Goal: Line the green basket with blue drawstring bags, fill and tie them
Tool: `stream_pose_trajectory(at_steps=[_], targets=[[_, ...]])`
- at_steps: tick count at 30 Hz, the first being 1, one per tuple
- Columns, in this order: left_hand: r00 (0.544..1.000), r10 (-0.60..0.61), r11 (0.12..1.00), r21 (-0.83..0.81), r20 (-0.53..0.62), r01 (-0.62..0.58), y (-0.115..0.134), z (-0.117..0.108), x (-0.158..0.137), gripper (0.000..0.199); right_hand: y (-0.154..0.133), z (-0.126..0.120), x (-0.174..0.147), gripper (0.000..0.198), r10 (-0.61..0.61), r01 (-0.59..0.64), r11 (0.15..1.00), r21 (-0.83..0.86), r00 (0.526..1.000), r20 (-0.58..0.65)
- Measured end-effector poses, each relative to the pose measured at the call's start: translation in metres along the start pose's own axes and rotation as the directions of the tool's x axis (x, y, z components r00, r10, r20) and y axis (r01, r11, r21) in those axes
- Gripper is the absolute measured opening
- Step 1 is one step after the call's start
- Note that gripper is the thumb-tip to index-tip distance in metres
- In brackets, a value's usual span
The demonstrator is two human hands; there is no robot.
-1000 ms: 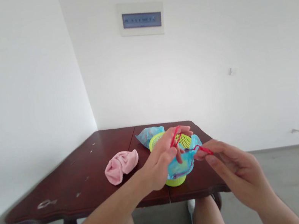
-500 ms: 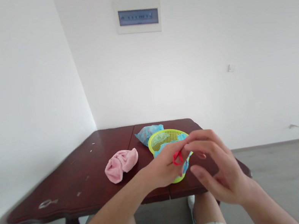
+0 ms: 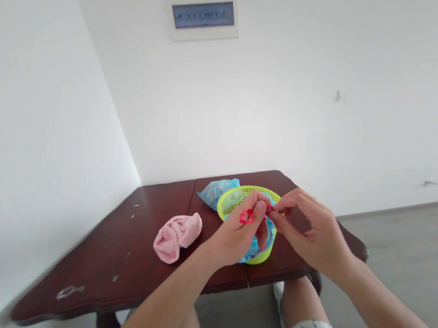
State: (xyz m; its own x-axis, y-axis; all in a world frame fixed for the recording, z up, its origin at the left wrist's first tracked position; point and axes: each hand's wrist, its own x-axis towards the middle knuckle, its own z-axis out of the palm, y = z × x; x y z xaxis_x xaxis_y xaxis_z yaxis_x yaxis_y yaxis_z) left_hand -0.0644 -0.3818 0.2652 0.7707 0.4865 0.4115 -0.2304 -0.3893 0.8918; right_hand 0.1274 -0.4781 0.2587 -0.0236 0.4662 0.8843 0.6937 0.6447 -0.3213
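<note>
A thin red string [image 3: 246, 216] makes a small loop over the back of my left hand [image 3: 242, 233], whose thumb and fingers are closed on it. More red shows where the fingertips of both hands meet. My right hand [image 3: 316, 231] pinches that red part between thumb and forefinger. Just behind and below the hands is a yellow-green mesh basket [image 3: 226, 203], partly covered by them. Light blue plastic [image 3: 255, 249] lies in it, its full shape hidden.
The basket stands on a dark red wooden table [image 3: 111, 251]. Left of it lies a crumpled pink fluffy cloth item [image 3: 177, 236]. A filled blue plastic bag [image 3: 219, 191] sits behind the basket. White walls border the table at the left and back.
My right hand's fingers have come down from over my left hand and now pinch the red string. The left hand has curled its fingers and turned slightly. The view has tilted a little.
</note>
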Motion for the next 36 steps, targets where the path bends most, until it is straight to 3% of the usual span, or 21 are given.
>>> stream_pose_trajectory(at_steps=[6,10,14,18,21,25,30,33,36], targets=[[1.000,0.002,0.998,0.058,-0.001,-0.002,0.005,-0.004,-0.003,0.060,-0.002,0.003,-0.003,0.009,0.088,-0.088,0.996,-0.009,0.996,0.015],[1.000,-0.002,0.995,0.096,-0.009,0.003,0.004,-0.005,-0.005,0.061,-0.005,0.004,-0.003,0.014,0.078,-0.078,0.997,-0.011,0.996,0.041],[1.000,0.003,0.997,0.078,-0.025,-0.001,0.003,-0.007,-0.006,0.066,-0.004,0.007,-0.001,0.017,0.052,-0.051,0.998,0.035,0.999,-0.005],[1.000,0.018,0.997,0.073,-0.009,-0.017,0.002,-0.009,-0.006,0.066,0.005,0.012,-0.005,0.013,0.098,-0.095,0.995,0.042,0.993,-0.071],[0.999,0.030,0.995,0.089,0.029,-0.033,0.003,-0.010,-0.006,0.062,0.008,0.016,-0.009,0.013,0.112,-0.106,0.993,0.053,0.987,-0.119],[0.997,0.028,0.992,0.117,0.077,-0.037,0.002,-0.011,-0.007,0.056,0.003,0.015,-0.008,0.012,0.036,-0.033,0.999,0.029,0.994,-0.106],[0.997,0.040,0.990,0.133,0.070,-0.049,0.002,-0.008,-0.009,0.047,0.000,0.012,-0.008,0.016,0.002,0.003,0.999,0.044,0.994,-0.112],[0.997,0.052,0.990,0.132,0.053,-0.058,0.004,-0.007,-0.009,0.043,0.002,0.014,-0.011,0.019,0.039,-0.025,0.995,0.093,0.988,-0.148],[0.996,0.051,0.978,0.198,0.067,-0.064,0.007,-0.006,-0.010,0.033,0.002,0.016,-0.011,0.032,0.125,-0.116,0.988,0.098,0.988,-0.087]])
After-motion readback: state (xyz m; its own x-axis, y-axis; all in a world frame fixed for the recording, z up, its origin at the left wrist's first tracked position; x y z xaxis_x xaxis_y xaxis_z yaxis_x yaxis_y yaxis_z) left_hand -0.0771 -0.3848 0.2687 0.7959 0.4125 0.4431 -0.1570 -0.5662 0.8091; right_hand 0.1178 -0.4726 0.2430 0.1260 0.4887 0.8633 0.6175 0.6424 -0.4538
